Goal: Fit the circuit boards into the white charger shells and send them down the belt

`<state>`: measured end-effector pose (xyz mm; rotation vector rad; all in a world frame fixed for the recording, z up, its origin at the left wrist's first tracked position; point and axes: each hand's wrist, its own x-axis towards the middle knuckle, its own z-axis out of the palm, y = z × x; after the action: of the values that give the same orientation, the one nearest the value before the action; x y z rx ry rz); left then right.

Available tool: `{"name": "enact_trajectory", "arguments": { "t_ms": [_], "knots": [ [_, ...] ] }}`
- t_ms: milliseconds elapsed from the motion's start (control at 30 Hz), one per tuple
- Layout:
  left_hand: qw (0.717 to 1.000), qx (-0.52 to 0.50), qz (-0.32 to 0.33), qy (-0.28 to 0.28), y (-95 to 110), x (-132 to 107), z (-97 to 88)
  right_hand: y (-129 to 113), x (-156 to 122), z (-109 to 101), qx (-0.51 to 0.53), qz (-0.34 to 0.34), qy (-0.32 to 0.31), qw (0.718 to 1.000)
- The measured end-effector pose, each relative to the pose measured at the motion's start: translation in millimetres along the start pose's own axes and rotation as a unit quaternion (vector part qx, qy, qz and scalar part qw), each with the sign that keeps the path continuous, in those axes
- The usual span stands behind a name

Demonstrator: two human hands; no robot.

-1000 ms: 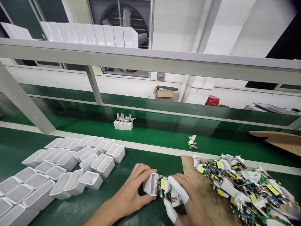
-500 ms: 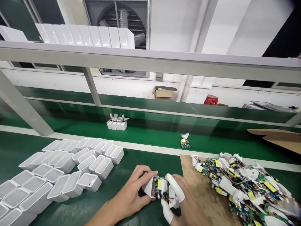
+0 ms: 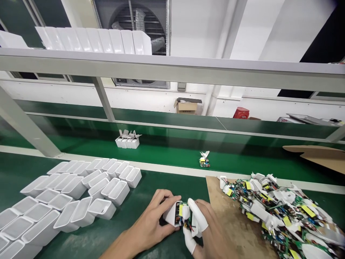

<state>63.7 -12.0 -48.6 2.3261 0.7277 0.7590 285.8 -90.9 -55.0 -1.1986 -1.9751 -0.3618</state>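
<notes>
My left hand (image 3: pixel 157 217) is closed around a white plastic housing (image 3: pixel 170 215), its open end facing right. My right hand (image 3: pixel 203 225), with white covers on its thumb and a finger, grips a circuit board (image 3: pixel 185 212) that carries a yellow-wrapped part and a white piece on its right side. The board's left end sits partly inside the housing's mouth. The fingers hide much of the white piece. On the bench to the left stand rows of empty white housings (image 3: pixel 118 192).
To the right, a heap of circuit boards (image 3: pixel 285 216) lies on a brown cardboard sheet (image 3: pixel 229 223). Beyond the bench edge, a green conveyor belt (image 3: pixel 167 154) carries a group of filled housings (image 3: pixel 127 140) and a lone circuit board (image 3: pixel 204 160). A metal rail (image 3: pixel 172 70) crosses above.
The circuit board has moved slightly left, a little deeper into the housing, with my right hand. The things on the belt have shifted left.
</notes>
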Motion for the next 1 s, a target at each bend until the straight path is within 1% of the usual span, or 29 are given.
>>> {"name": "enact_trajectory", "arguments": {
  "t_ms": [233, 533, 800, 933, 1000],
  "knots": [
    [1.0, -0.006, -0.01, -0.006, -0.7, -0.4, 1.5, -3.2, 8.4, -13.3, -0.016, -0.004, 0.003, 1.0],
    [1.0, 0.004, -0.004, 0.003, 1.2, -1.7, 2.7, -0.7, -3.8, -6.1, 0.012, 0.013, -0.03, 0.999],
    [1.0, -0.002, 0.003, 0.011, -0.4, 0.4, 5.2, 0.4, -9.9, -5.9, 0.026, 0.002, -0.056, 0.998],
    [0.999, -0.041, -0.023, -0.003, 1.3, -0.9, 8.3, 0.4, -9.7, -5.4, 0.056, 0.001, -0.067, 0.996],
    [0.997, -0.061, -0.045, -0.029, 2.6, -2.3, 7.1, 0.2, -5.7, -8.5, 0.102, 0.01, -0.078, 0.992]
  ]
}}
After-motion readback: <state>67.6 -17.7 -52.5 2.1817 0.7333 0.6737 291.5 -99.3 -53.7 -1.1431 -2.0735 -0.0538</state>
